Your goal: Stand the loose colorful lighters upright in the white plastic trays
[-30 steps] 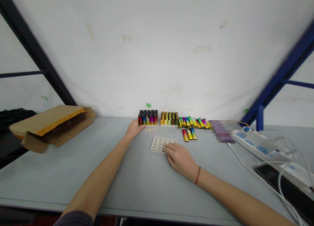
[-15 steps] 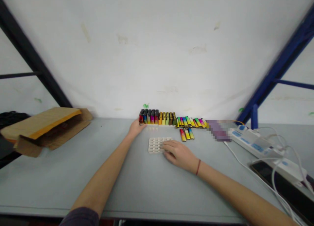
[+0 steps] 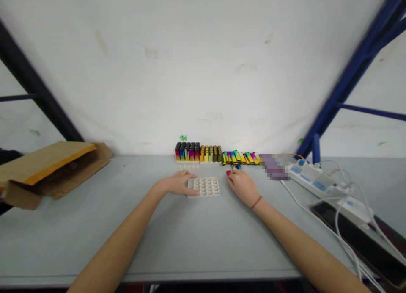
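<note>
While I watch from the head camera, my left hand lies flat, fingers loosely together, touching the left edge of the white dimpled tray. Just right of that tray, my right hand curls over loose lighters; whether it grips them I cannot tell. Beyond both hands stand 2 packed lighter trays. I can read no writing.

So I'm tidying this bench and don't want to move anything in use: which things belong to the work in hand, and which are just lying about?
In use:
- white tray, under the left hand
- loose lighters, under the right hand
- lighters standing in trays
- row of lying lighters

Lying about:
- cardboard box
- power strips
- phone
</note>
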The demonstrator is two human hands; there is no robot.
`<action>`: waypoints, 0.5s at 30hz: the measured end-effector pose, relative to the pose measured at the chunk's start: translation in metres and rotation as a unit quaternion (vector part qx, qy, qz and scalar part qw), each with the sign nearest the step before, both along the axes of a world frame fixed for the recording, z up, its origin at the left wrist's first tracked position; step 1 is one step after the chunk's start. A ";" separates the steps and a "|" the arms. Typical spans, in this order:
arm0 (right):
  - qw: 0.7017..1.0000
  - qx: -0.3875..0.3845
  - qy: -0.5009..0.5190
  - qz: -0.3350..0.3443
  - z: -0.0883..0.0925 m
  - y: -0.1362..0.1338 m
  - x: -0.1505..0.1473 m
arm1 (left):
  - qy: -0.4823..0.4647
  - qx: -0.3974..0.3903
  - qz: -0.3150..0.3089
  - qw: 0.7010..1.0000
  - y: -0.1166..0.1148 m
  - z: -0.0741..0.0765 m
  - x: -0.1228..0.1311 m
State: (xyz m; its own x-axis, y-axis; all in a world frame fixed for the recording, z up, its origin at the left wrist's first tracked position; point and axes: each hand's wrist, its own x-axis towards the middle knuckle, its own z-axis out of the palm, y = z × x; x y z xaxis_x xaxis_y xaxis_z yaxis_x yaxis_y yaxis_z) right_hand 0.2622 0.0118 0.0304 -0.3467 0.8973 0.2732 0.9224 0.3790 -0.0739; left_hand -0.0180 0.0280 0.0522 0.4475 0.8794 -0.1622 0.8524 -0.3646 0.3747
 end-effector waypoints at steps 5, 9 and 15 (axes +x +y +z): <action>0.996 -0.077 0.014 -0.046 0.006 -0.013 0.000 | 0.029 0.041 -0.042 0.998 -0.007 -0.010 0.015; 0.993 -0.109 0.024 -0.047 0.003 -0.014 0.003 | 0.014 0.076 -0.055 0.995 -0.008 -0.020 0.034; 0.967 -0.121 0.219 -0.040 -0.002 -0.004 0.014 | -0.009 0.112 -0.074 0.991 -0.010 -0.033 0.050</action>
State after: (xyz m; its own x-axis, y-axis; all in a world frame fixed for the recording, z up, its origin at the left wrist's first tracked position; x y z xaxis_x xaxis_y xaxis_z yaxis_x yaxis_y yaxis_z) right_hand 0.2758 0.0077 0.0281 -0.1720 0.9725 0.1574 0.8080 0.2306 -0.5422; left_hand 0.0316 0.0175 0.0197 0.5760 0.8165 0.0391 0.7767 -0.5615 0.2852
